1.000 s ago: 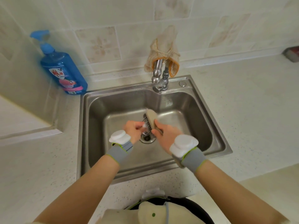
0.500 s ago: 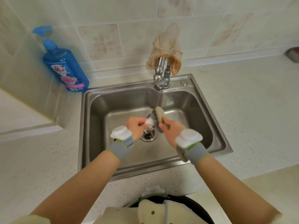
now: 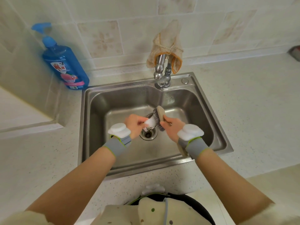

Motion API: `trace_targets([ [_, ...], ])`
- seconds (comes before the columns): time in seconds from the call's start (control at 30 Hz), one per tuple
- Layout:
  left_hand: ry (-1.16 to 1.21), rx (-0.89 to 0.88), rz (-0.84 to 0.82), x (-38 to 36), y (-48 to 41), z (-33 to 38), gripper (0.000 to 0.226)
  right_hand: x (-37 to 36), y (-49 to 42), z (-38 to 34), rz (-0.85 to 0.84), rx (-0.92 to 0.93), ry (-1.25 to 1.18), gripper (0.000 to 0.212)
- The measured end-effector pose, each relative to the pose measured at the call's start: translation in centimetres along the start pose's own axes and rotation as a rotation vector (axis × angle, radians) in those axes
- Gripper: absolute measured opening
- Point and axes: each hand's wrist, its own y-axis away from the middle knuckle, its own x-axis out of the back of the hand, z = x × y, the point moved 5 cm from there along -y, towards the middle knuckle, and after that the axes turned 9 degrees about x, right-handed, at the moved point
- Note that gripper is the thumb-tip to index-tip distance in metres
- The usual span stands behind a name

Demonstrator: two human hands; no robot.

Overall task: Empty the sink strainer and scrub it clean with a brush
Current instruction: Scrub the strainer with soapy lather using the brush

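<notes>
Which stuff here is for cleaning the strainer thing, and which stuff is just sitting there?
For the job:
left hand holding the strainer
right hand holding the brush
sink, with its open drain

Just sitting there:
blue soap bottle
cloth draped over the tap

My left grip point(image 3: 134, 123) covers most of the strainer point(image 3: 149, 123); only a pale, blurred bit and some metal show past my fingers. The brush point(image 3: 159, 116) handle is buried in my right grip point(image 3: 172, 127), and its bristles blur into a grey smear where they meet the strainer, so I can't tell how firmly they touch. The drain point(image 3: 148, 134) is half behind my left grip. The rag point(image 3: 167, 44) hides the top of the tap point(image 3: 159, 69). At the right edge a dark thing point(image 3: 295, 51) on the counter point(image 3: 243, 95) is cut off, unreadable. The soap bottle point(image 3: 65, 62) label is too blurred to read.
</notes>
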Motion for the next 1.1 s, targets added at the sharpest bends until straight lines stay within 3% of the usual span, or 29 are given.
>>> trace_targets([
  [0.13, -0.047, 0.026, -0.009, 0.7, -0.4, -0.8, 0.016, -1.5, 1.4, -0.7, -0.054, 0.07, 0.061, 0.048],
  [0.23, -0.008, 0.025, 0.01, 0.3, -0.5, -0.5, 0.015, -0.4, -0.5, 0.0, 0.018, 0.011, -0.054, 0.048],
  [0.37, 0.084, 0.073, 0.057, 0.4, -0.9, -1.0, 0.012, -1.7, 0.6, -1.7, -0.046, 0.115, 0.087, 0.049],
  [0.5, 0.065, 0.067, 0.021, -0.1, -0.6, -0.3, 0.016, 0.0, -1.5, -0.8, 0.02, 0.017, 0.022, 0.048],
  [0.67, 0.046, 0.069, 0.087, 0.3, -0.8, -1.2, 0.017, -1.7, 0.2, -2.4, -0.069, 0.151, 0.194, 0.049],
  [0.77, 0.13, 0.122, 0.06, -0.6, -0.6, -2.0, 0.017, -0.9, -1.7, -1.2, -0.029, 0.057, 0.14, 0.049],
  [0.9, 0.189, 0.151, 0.083, -0.8, -0.2, -3.2, 0.017, -2.8, 1.0, -2.3, -0.156, 0.135, 0.239, 0.049],
  [1.1, 0.209, 0.162, 0.034, -1.9, 0.2, -3.4, 0.019, -1.9, -0.9, -2.0, -0.12, 0.083, 0.271, 0.05],
])
